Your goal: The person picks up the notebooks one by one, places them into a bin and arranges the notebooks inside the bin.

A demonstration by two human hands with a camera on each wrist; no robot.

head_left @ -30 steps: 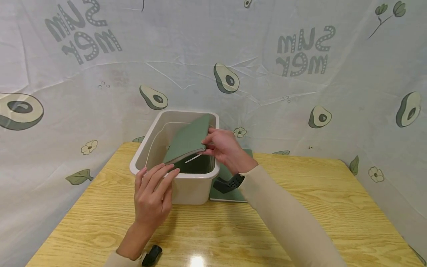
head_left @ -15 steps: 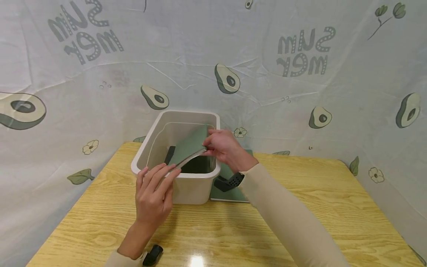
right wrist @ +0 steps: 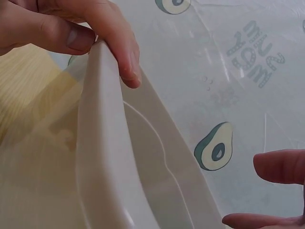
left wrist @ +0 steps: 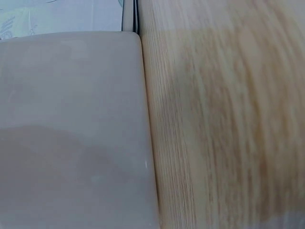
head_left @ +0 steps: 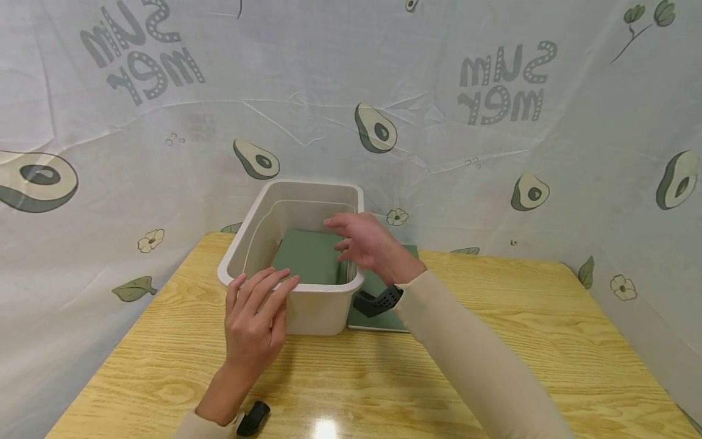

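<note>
In the head view, a flat, green rectangular item [head_left: 308, 257] lies low inside the beige plastic bin [head_left: 315, 314]; whether it is a pouch or a notebook I cannot tell. My right hand [head_left: 370, 241] hovers over the bin's right side, its fingers apart and holding nothing. At the front rim, my left hand [head_left: 255, 323] holds the bin. The right wrist view shows that grip: fingers inside, thumb outside the rim. Two right-hand fingertips [right wrist: 281, 167] enter that view's right edge. Only the bin's outer wall [left wrist: 71, 129] and the tabletop fill the left wrist view.
Another flat green item [head_left: 378, 314] with a white edge lies on the wood-grain table [head_left: 493, 341], against the bin's right side and partly behind my right wrist. A pale sheet [head_left: 428, 152] printed with avocados hangs behind the table.
My right hand has let go of the green item, and its fingers have spread. The item has dropped from tilted to lying low in the bin. My left hand stays on the rim.
</note>
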